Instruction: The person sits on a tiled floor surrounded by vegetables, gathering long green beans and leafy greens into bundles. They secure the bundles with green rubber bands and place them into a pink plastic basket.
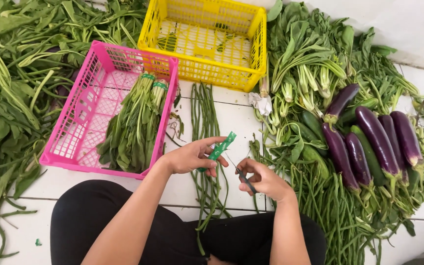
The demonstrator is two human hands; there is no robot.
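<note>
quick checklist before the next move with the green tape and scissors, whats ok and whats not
1. Green tape strip held: ok, pinched in the left hand, one end sticking up free.
2. Scissors in hand: ok, the right hand grips them; whether the blades are open, cannot tell.
3. Blades clear of the left fingers: cannot tell, the hands are close together.
4. Long beans within reach: ok, lying on the floor right under the hands.
5. Pink crate has room: ok, only tied leafy bundles along its right side.
6. Yellow crate free: ok, just a few scraps inside.
</note>
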